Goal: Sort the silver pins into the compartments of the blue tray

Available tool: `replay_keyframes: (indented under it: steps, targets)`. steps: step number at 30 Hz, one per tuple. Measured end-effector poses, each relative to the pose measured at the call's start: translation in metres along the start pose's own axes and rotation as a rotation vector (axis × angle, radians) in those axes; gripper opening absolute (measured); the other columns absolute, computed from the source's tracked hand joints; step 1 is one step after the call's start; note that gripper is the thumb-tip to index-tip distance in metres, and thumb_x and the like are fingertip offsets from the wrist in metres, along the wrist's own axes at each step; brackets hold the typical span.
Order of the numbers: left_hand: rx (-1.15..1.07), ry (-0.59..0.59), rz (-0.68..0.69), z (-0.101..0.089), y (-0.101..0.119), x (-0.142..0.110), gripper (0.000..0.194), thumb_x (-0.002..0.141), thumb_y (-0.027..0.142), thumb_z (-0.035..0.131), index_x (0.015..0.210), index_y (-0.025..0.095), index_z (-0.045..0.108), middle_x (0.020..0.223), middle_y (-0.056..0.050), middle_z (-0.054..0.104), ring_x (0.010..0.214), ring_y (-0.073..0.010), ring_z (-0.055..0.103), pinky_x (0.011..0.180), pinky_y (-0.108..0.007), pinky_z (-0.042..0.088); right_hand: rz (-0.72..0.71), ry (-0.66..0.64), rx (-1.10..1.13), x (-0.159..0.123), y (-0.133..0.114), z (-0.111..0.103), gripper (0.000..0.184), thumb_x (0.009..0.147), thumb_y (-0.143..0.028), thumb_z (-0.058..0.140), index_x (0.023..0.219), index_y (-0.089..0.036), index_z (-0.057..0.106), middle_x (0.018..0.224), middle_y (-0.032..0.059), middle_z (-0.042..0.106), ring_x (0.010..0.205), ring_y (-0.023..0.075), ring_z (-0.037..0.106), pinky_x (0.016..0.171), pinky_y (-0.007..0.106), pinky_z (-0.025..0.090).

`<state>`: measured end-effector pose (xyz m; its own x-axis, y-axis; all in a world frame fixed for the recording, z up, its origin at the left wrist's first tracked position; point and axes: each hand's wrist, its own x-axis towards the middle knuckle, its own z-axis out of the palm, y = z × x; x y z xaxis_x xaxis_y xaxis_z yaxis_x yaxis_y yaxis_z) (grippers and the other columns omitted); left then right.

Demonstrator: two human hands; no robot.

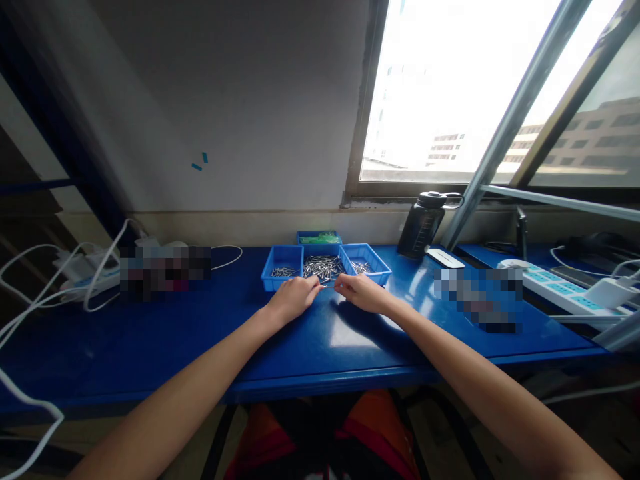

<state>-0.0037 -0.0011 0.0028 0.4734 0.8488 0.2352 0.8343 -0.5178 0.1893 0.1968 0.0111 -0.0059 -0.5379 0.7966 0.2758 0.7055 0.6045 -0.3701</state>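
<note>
**Left hand [295, 295] and right hand [359, 291] pinch the two ends of a thin piece [327, 287]**

In the head view, each hand has its thumb and fingertips closed on the piece, which spans the small gap between them, just in front of the middle bin [321, 249]. Whether either hand touches a bin cannot be told.

The blue table [175, 347] runs from under the hands to its front edge [330, 387], which both forearms cross. Open surface stretches leftward as far as a pixelated patch [165, 272] and white cords [45, 402]; on the right it reaches a second pixelated patch and a black bottle [421, 227]. Forward room is tight: the left bin [270, 285], middle bin and right bin [381, 277] stand side by side right beyond the fingers, with a rear bin [303, 236] behind them near the wall.

The long axis of the piece lies crosswise, nearly level and roughly parallel to the front edge, one end toward each hand; which end is the tip cannot be told. Slim metal pieces [324, 267] in the middle bin point every way, with smaller heaps in the left and right bins. Something green [321, 237] fills the rear bin.

Pale marks down the bottle are too small to read. A white power strip [565, 287] with blue socket faces sits at far right.
</note>
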Motion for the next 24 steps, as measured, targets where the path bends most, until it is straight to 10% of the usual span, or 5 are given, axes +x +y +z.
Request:
replay_keyframes:
  steps: [6,13,17,24]
  targets:
    - [0.037,-0.007,-0.089,0.0,0.002,-0.001,0.043,0.089,0.042,0.021,0.088,0.018,0.057,0.079,-0.009,0.063,0.077,-0.0224,0.061,0.064,-0.028,0.043,-0.02,0.055,-0.103,0.0,-0.005,-0.005,0.024,0.085,-0.03,0.039,0.085,-0.018,0.059,0.054,-0.0002,0.057,0.05,0.0102,0.049,0.05,0.02,0.03]
    - [0.252,-0.052,-0.132,0.006,0.006,-0.001,0.035,0.085,0.041,0.036,0.103,0.016,0.052,0.085,-0.013,0.064,0.08,-0.0277,0.061,0.065,-0.035,0.046,0.353,0.589,-0.349,-0.004,0.009,-0.032,0.035,0.085,-0.039,0.035,0.088,-0.018,0.062,0.057,0.002,0.059,0.052,0.0126,0.052,0.054,0.022,0.031]
    - [0.306,-0.068,-0.151,0.012,0.008,0.001,0.032,0.086,0.038,0.033,0.097,0.014,0.053,0.08,-0.012,0.064,0.077,-0.0281,0.062,0.063,-0.035,0.047,0.443,0.433,-0.336,-0.004,0.024,-0.039,0.032,0.077,-0.046,0.046,0.084,-0.021,0.064,0.059,0.0017,0.06,0.055,0.0139,0.053,0.051,0.022,0.03]
    - [0.236,-0.064,-0.144,0.017,0.003,0.009,0.028,0.087,0.034,0.032,0.097,0.017,0.052,0.084,-0.011,0.064,0.08,-0.0246,0.061,0.067,-0.033,0.046,0.109,0.233,-0.142,-0.003,0.004,-0.026,0.028,0.083,-0.035,0.041,0.089,-0.019,0.062,0.053,-0.0017,0.055,0.049,0.0094,0.046,0.051,0.02,0.031]
